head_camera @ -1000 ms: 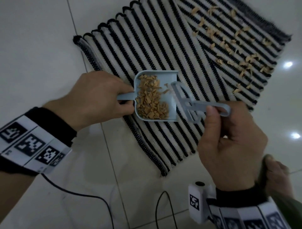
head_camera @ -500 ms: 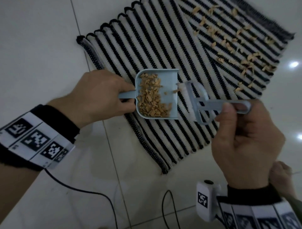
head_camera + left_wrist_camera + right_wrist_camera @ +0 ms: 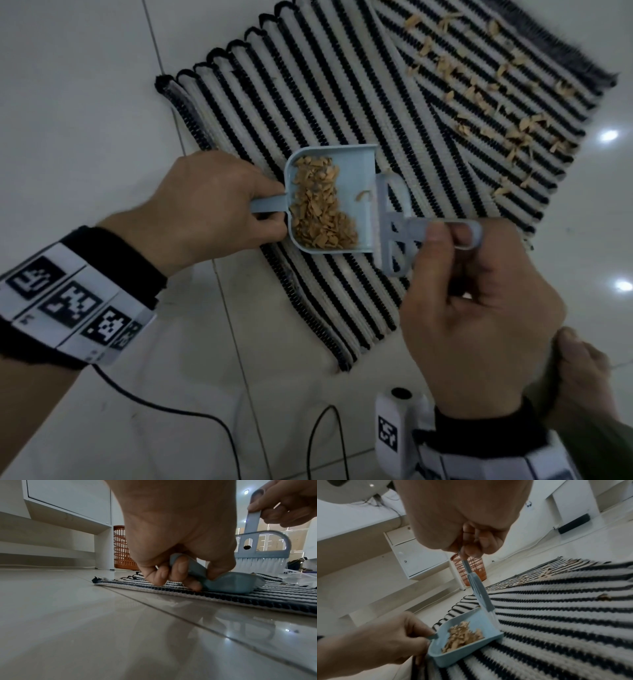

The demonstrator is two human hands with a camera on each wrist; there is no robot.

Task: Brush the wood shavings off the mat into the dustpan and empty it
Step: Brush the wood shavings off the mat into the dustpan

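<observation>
nearest in the head view, two black cables trail over the white tiled floor, and a third hand shows at the lower right edge; what it holds cannot be told.

just beyond, the right hand has thumb and fingers curled tight round the handle of the small blue brush. the brush head stands at the open right lip of the blue dustpan, bristles down on the striped mat. the left hand pinches the dustpan's short handle from the left and keeps the pan flat on the mat's near-left part, as the left wrist view confirms.

a heap of wood shavings already lies in the pan's left half, and one curl sits by the lip.

the step in hand looks like the sweeping itself, roughly midway: many loose shavings are scattered well apart from the pan, on the mat's far right part. the next move likely calls for carrying brush and pan over to that patch, or dragging the shavings back in long strokes, with the pan kept level so the heap stays in.

farthest, in the wrist views, an orange perforated basket stands on the floor beside a white cabinet, possibly where the pan gets emptied.
</observation>
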